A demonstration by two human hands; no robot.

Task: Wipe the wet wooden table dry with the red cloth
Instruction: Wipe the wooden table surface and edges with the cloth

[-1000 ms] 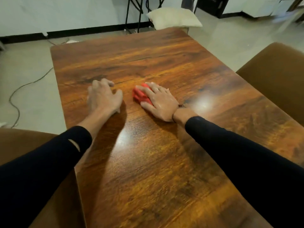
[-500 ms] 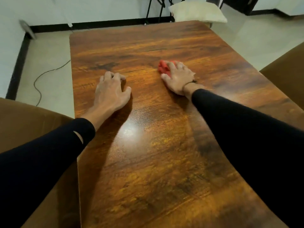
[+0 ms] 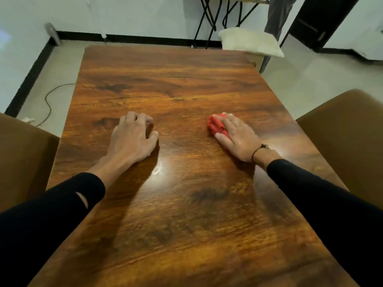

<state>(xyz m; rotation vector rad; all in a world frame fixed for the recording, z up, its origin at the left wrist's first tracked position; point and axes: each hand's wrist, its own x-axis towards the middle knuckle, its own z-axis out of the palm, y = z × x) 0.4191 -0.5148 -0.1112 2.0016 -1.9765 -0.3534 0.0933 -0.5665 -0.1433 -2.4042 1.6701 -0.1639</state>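
Note:
The wooden table fills the middle of the view, glossy with a bright glare patch near its centre. A bunched red cloth lies on the right half of the table, pressed flat under my right hand, whose fingers cover most of it. My left hand rests on the table to the left, fingers curled loosely, holding nothing. Both arms wear black sleeves.
Brown upholstered chairs stand at the left and right sides of the table. A stool with a white fluffy cushion sits beyond the far right corner. A cable trails on the pale floor at left.
My right hand has slid the red cloth to the right, away from my left hand. The view has shifted, showing more of the far table end. My left hand stayed planted.

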